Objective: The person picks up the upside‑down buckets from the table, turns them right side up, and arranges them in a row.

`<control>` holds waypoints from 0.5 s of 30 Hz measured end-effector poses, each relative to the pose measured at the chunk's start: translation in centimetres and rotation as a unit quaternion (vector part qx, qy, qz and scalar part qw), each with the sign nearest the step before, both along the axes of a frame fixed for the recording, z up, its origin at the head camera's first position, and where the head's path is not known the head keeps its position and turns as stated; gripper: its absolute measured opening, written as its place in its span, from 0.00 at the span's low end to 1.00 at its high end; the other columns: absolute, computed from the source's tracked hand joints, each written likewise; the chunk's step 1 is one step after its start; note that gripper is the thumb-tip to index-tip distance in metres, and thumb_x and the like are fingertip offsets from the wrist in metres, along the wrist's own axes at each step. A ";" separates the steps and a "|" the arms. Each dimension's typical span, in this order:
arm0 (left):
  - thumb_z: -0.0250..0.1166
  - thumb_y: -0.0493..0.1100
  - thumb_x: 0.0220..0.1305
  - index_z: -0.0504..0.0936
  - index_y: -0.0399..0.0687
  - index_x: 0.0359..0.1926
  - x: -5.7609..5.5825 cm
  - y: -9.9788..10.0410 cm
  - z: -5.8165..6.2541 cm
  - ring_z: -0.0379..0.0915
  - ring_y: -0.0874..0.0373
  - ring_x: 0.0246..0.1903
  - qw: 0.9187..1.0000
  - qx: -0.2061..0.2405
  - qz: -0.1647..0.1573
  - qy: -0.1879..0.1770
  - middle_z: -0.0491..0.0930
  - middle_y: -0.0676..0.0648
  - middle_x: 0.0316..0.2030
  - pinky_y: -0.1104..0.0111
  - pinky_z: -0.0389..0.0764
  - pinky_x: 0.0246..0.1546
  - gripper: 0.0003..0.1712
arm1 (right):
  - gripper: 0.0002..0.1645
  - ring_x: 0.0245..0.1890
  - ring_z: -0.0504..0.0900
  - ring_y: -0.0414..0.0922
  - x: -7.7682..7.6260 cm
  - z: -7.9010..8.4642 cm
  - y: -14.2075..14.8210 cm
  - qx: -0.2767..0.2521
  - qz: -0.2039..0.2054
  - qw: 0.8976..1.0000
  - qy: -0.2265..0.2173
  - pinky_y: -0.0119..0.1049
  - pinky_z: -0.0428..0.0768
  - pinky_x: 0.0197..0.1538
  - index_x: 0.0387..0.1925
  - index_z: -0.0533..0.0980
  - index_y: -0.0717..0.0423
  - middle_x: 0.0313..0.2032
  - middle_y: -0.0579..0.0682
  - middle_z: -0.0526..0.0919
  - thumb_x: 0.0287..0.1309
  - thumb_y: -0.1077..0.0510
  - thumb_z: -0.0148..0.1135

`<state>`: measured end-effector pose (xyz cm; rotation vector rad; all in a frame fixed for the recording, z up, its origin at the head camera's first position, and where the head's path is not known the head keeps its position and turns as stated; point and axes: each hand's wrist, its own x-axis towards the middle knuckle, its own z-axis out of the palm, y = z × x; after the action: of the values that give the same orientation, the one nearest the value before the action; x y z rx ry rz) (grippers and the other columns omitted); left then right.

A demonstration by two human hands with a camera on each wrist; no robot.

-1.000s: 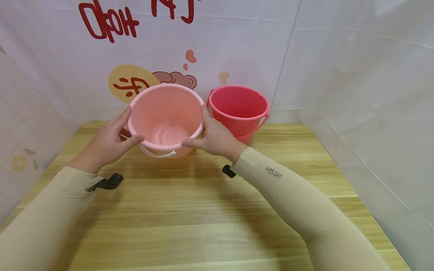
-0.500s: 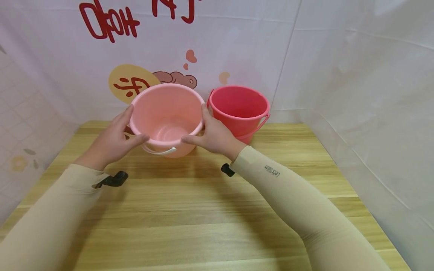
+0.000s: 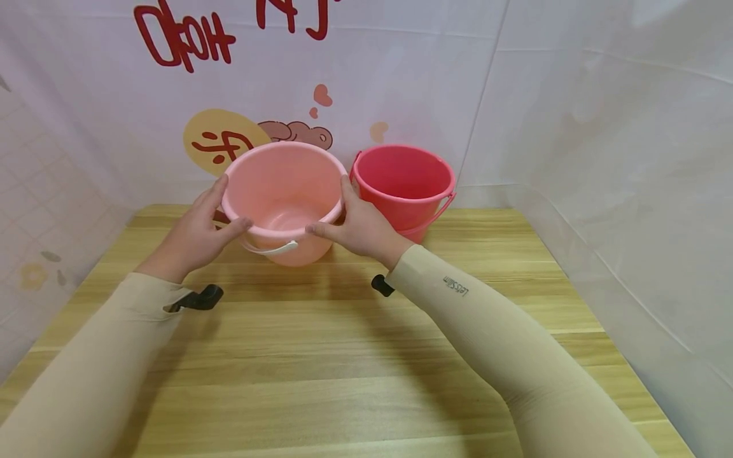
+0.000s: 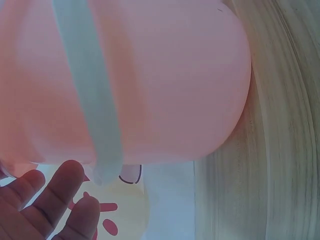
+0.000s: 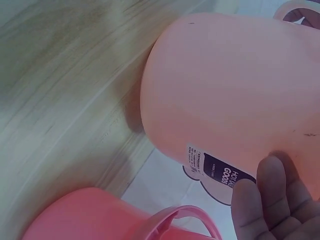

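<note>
A light pink bucket (image 3: 292,248) stands between my two hands near the back wall, its opening facing up and slightly toward me. My left hand (image 3: 195,238) grips its left rim, thumb along the near edge. My right hand (image 3: 366,229) holds the right rim the same way. A pale carrying handle (image 3: 280,249) hangs at the front, and it crosses the bucket's side in the left wrist view. On the bucket's outer wall is a black-and-white label (image 5: 220,170), beside my right fingers (image 5: 272,190). Whether its base fully rests on the table cannot be told.
Close to the right of the light pink bucket stands a darker pink bucket (image 3: 401,213) with its own handle (image 3: 438,216). Both are on a wood-grain table (image 3: 343,356). White printed sheeting (image 3: 401,76) encloses the back and sides.
The light pink bucket has tipped a little more upright and shifted slightly right. My left hand has moved right and up with it; my right hand has barely moved.
</note>
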<state>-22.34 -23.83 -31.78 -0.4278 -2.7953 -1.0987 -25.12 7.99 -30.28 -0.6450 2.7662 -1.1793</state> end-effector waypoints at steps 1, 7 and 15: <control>0.63 0.63 0.74 0.34 0.63 0.86 -0.1 0.0 -0.1 0.73 0.41 0.57 1.000 0.004 -0.001 -0.001 0.52 0.37 0.81 0.71 0.78 0.44 0.57 | 0.76 0.46 0.84 0.41 -0.1 0.0 0.0 -0.002 -0.001 1.000 -0.003 0.39 0.85 0.54 0.86 0.37 0.46 0.49 0.41 0.85 0.54 0.29 0.75; 0.62 0.63 0.74 0.35 0.67 0.86 -0.6 0.0 -0.2 0.73 0.42 0.57 1.000 0.025 0.000 -0.005 0.52 0.38 0.81 0.78 0.76 0.41 0.55 | 0.76 0.49 0.83 0.42 -0.5 0.1 -0.1 -0.006 -0.009 1.000 -0.020 0.40 0.84 0.57 0.86 0.35 0.41 0.54 0.42 0.83 0.54 0.27 0.74; 0.59 0.65 0.76 0.35 0.65 0.86 -1.4 -0.1 -0.4 0.72 0.38 0.59 0.999 0.027 0.010 -0.025 0.50 0.38 0.82 0.67 0.78 0.46 0.53 | 0.73 0.50 0.82 0.42 -0.8 0.0 -0.2 -0.033 -0.006 0.999 -0.020 0.40 0.83 0.57 0.86 0.39 0.37 0.58 0.41 0.82 0.54 0.26 0.73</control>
<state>-23.73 -23.89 -32.16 -0.3728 -2.7978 -1.1944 -25.92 7.78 -30.24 -0.6039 2.7117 -1.2777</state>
